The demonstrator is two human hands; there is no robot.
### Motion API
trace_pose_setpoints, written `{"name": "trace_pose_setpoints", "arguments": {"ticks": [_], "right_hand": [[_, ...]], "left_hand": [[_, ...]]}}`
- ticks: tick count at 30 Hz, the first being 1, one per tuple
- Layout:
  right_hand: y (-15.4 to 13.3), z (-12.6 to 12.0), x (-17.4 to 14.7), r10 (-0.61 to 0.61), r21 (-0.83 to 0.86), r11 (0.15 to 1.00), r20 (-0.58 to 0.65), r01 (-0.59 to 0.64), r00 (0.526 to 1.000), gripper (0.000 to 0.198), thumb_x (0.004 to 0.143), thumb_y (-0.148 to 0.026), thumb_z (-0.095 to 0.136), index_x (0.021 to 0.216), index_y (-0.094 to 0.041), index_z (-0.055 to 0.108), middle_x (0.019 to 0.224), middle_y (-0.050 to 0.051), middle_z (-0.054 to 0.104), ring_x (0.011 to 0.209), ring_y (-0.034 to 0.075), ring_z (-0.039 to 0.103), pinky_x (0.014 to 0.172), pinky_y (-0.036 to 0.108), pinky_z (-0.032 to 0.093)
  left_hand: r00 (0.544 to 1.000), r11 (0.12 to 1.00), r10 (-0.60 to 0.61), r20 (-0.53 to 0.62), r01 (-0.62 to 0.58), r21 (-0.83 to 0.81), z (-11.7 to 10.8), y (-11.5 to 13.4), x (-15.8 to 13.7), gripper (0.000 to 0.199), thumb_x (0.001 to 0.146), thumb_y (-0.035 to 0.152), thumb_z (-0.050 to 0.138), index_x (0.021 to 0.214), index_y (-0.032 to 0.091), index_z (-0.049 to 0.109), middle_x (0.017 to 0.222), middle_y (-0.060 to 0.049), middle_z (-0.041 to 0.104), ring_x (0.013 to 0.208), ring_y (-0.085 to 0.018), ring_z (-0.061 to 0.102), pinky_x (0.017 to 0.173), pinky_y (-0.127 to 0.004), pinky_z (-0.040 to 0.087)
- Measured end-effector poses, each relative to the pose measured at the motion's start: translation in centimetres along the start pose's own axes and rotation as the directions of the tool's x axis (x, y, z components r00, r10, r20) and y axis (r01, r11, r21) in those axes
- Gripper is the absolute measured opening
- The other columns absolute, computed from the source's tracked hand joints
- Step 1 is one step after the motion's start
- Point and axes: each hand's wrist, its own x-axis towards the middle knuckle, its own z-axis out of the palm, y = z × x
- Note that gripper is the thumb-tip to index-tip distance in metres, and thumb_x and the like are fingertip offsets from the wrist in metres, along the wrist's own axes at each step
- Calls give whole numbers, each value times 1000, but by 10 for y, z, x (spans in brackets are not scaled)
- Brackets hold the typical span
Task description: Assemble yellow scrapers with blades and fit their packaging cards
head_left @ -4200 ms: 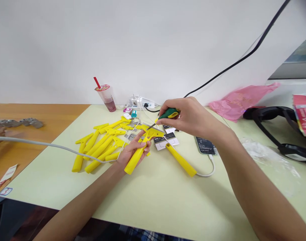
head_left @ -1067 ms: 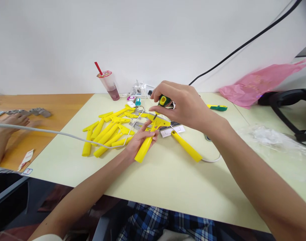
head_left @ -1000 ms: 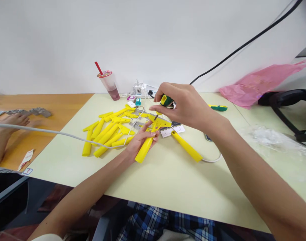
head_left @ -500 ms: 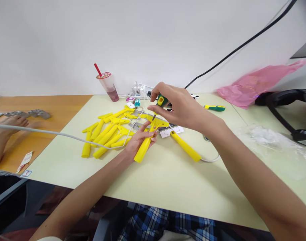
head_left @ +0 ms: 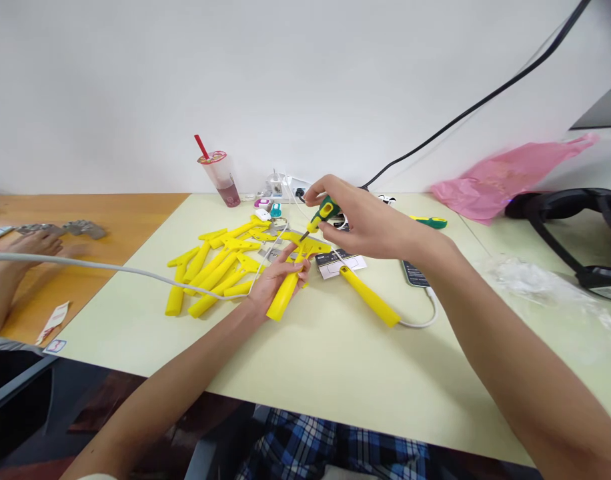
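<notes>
My left hand is closed around a yellow plastic scraper, its handle pointing down toward the table's front edge. In my right hand is a green and yellow screwdriver, gripped near its handle by thumb and fingers. Its shaft slants down to the scraper's head, where its tip seems to touch. Whether a screw sits under the tip is too small to tell. Left of my left hand lies a pile of several similar yellow scrapers. A separate yellow handle lies below my right hand.
A drink cup with a red straw stands at the back. Behind my right wrist lies another screwdriver. A phone on a white cable, a pink bag and a black headset are rightward. Another person's hand works at far left.
The screwdriver has tilted over to the right, with its handle leaning away from the scraper. My right hand has shifted slightly right and down. The phone now shows more beside my right forearm.
</notes>
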Motion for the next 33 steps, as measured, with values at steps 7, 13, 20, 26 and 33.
{"name": "trace_pose_setpoints", "arguments": {"ticks": [7,13,20,26,33], "right_hand": [[1,3,3,91,17,996,-111,-89,990,32,99,-49,74,116,-25,61,107,8,77,87,24,70,82,42,58],[2,-1,1,105,193,975,9,-105,994,36,101,-55,71,120,-28,58,117,9,78,96,27,75,84,44,62],[2,-5,0,87,19,996,-42,-86,995,49,98,-55,75,134,-26,59,112,10,77,90,26,74,81,42,62],[-3,-8,-1,27,70,997,19,-29,999,43,101,-38,66,143,-30,56,150,14,63,122,31,70,95,51,63],[-2,-6,2,99,-2,995,-61,-100,993,34,97,-51,75,116,-25,64,118,11,74,94,28,73,83,47,65]], "left_hand": [[998,999,-31,54,32,-15,2,-4,-3,79,72,-9,77,139,29,60,135,-13,66,88,-11,72,70,-17,53],[999,999,-28,23,29,-31,-1,-4,0,74,70,-8,77,133,27,60,130,-11,66,89,-12,73,70,-17,54],[998,999,-39,49,40,-20,0,-4,-2,70,70,-8,79,129,26,63,125,-10,67,90,-11,73,71,-17,54],[999,998,-31,32,33,-57,1,-3,-1,75,71,-9,76,136,26,60,131,-13,66,88,-11,72,70,-18,54],[997,1000,-9,83,11,-25,1,-1,-3,82,73,-7,77,144,29,60,137,-13,67,90,-11,73,72,-18,53]]}}
